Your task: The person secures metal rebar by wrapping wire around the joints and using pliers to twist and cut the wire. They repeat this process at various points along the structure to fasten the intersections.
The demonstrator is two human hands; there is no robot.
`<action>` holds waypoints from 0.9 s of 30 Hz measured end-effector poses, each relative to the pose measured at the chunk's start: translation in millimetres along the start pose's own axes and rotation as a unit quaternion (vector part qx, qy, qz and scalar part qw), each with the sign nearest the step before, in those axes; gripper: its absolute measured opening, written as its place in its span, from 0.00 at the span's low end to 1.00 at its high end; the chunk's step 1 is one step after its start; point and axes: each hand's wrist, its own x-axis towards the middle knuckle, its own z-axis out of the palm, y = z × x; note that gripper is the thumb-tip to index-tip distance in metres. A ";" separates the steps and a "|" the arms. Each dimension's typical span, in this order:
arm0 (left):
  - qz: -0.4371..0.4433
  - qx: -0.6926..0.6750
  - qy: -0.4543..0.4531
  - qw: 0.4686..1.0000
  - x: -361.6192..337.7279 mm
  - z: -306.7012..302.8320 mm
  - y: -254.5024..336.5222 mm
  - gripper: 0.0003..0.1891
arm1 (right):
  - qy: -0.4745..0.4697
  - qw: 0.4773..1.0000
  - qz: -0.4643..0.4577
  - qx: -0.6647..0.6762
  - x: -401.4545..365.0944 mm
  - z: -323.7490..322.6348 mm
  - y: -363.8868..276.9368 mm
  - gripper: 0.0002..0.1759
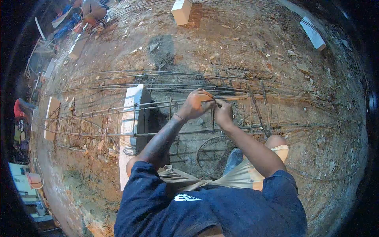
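Observation:
A long rebar cage [90, 134] lies across in front of me, resting on a pale block [130, 106]. My left hand [197, 103] is at the cage's far bar, its fingers closed by a vertical stirrup. Right beside it, my right hand [224, 112] pinches at the same bar-and-stirrup joint. What the fingertips hold is too small to make out. Loose long bars [169, 72] run beyond the cage. A coil of thin wire [129, 151] sits on the pale block.
More pale blocks stand on the rough dirt, at the top [182, 12], upper right [313, 33] and left [52, 118]. A person [92, 14] crouches at the upper left. A bucket [34, 180] is at the lower left. A curved bar [198, 158] lies near my foot.

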 end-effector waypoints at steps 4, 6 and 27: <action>-0.053 -0.023 -0.037 0.998 9.7 0.0 -12.6 0.12 | 0.016 1.000 0.014 -0.005 0.8 4.6 8.2 0.09; -0.108 -0.082 -0.050 0.989 10.4 5.0 -23.5 0.14 | 0.039 0.999 0.004 -0.003 -0.1 5.7 11.7 0.09; -0.065 0.050 -0.207 0.975 48.1 -8.4 -34.9 0.14 | -0.056 0.917 0.339 0.201 24.6 6.4 2.4 0.17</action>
